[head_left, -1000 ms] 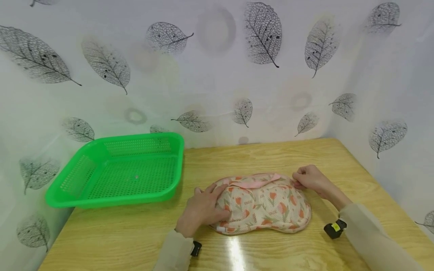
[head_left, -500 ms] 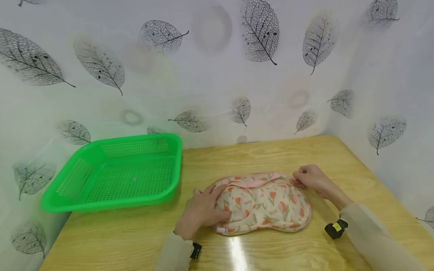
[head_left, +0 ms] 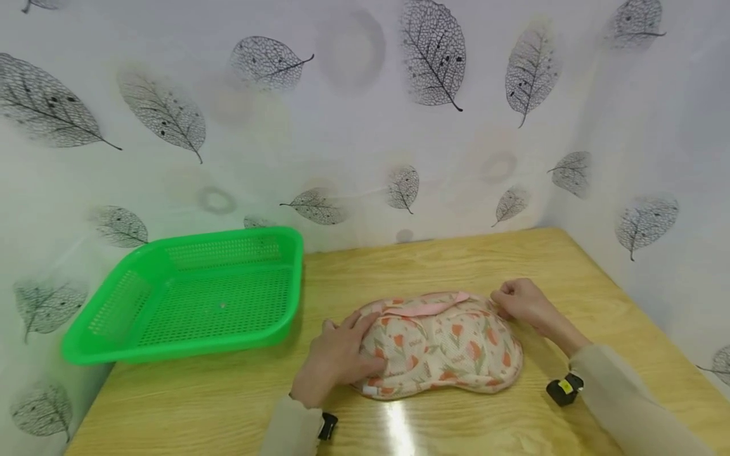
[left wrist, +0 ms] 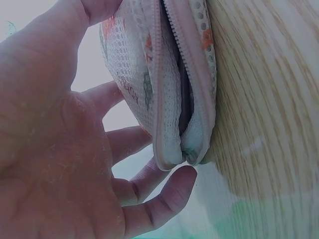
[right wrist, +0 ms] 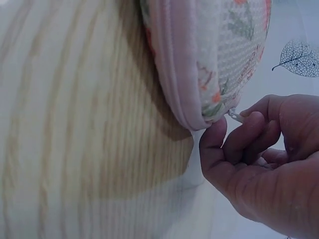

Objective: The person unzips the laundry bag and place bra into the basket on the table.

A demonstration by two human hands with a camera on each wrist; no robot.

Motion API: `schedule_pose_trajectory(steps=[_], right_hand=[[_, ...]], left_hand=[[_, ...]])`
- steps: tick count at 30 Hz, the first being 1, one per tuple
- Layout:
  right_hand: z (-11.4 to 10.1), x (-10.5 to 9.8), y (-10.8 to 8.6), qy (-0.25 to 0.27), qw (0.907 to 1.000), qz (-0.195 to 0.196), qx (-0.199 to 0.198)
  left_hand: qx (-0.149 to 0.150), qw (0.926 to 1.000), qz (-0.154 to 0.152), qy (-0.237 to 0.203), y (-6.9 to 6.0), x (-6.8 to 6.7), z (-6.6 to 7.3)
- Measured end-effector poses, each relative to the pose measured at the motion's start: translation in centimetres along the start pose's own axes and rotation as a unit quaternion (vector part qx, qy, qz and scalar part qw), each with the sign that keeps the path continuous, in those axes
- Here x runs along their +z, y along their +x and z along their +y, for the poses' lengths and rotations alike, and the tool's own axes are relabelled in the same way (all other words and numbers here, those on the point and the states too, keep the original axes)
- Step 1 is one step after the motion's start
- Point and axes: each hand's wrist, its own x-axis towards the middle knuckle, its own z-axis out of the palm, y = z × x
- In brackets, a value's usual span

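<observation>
On my feed the pouch (head_left: 436,345) sits right of the green basket (head_left: 177,347) — left hand (head_left: 336,358) spread loosely on its basket-side end, right hand (head_left: 525,301) pinching the zip pull (right wrist: 234,116) farther off. The zip (left wrist: 158,89) gapes basket-side — partway, I reckon; opening or closing, can't tell.

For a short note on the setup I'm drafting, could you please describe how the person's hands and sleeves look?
The left hand and right hand are bare, without gloves. A long, pale beige fabric left sleeve matches the right sleeve. A small black left wrist device is visible; the boxy black right wrist device bears a yellow mark.
</observation>
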Motion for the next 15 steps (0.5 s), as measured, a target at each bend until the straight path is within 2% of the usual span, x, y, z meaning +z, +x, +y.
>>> schedule_pose_trajectory(steps=[15], right_hand=[[0.25, -0.10, -0.53, -0.014, 0.9997, 0.019, 0.006]], left_hand=[[0.000, 1.0000, 0.006, 0.008, 0.06, 0.00, -0.01]])
